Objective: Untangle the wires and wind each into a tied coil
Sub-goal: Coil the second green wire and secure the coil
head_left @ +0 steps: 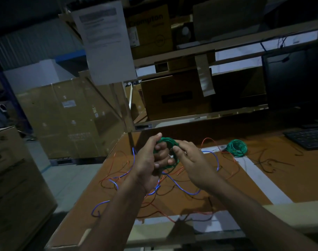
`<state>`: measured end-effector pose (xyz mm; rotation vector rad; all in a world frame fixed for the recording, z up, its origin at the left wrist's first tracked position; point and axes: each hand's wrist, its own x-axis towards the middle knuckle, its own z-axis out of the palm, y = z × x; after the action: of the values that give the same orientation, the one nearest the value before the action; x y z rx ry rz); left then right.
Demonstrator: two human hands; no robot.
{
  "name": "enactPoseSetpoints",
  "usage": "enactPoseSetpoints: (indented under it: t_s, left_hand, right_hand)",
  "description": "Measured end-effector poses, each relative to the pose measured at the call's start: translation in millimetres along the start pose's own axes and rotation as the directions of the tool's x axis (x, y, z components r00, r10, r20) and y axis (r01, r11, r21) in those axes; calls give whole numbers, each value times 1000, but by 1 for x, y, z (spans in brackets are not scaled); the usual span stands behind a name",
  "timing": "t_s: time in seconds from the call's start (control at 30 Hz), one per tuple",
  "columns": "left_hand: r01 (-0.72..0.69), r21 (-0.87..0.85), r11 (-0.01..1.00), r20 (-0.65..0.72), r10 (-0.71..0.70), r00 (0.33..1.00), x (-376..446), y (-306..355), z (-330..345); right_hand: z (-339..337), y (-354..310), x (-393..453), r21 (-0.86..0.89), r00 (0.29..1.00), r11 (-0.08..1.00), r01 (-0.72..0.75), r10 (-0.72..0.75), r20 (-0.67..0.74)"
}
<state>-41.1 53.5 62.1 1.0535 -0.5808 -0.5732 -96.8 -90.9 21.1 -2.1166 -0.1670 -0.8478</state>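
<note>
My left hand (151, 160) is closed around a green wire coil (170, 142), held above the cardboard-covered table (263, 178). My right hand (192, 160) pinches the same coil at its right side with thumb and forefinger. Much of the coil is hidden behind my fingers. A second green coil (236, 148) lies flat on the table to the right. Below my hands a tangle of blue wire (183, 188), orange wire (154, 207) and dark wire (270, 164) spreads over the surface.
A black keyboard (310, 137) and a dark monitor (295, 78) stand at the far right. Shelves with cardboard boxes (174, 95) rise behind the table. Large boxes (69, 120) stand left of the table, and a printed sheet (104, 40) hangs on the shelf frame.
</note>
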Motion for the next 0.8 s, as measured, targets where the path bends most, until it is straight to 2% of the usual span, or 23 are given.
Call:
enactPoseSetpoints:
  t_s: [0.07,0.13,0.2,0.37,0.5,0.8]
  left_hand:
    - [-30,143,989,-65,39,997,0,-4,3]
    - [-83,373,924,-121,137,983,0,-8,7]
    - [-89,487,869,-136,176,975,-1,-8,7]
    - [-28,583,812,-2,35,999,-7,7,-1]
    - [15,584,812,92,-85,992,-8,20,-4]
    - [42,683,729,89,-141,986,-4,28,-11]
  right_hand:
    - [1,1,2,-39,997,999,13,-16,-73]
    - [1,0,4,-96,992,995,28,-39,-120]
    - [-2,0,6,-140,991,990,29,-48,-128]
    - [-12,-1,7,-220,994,972,77,-92,-59]
    - [-16,-3,8,-275,990,952,135,-140,2]
    - [-21,-5,10,-439,966,861,256,-239,95]
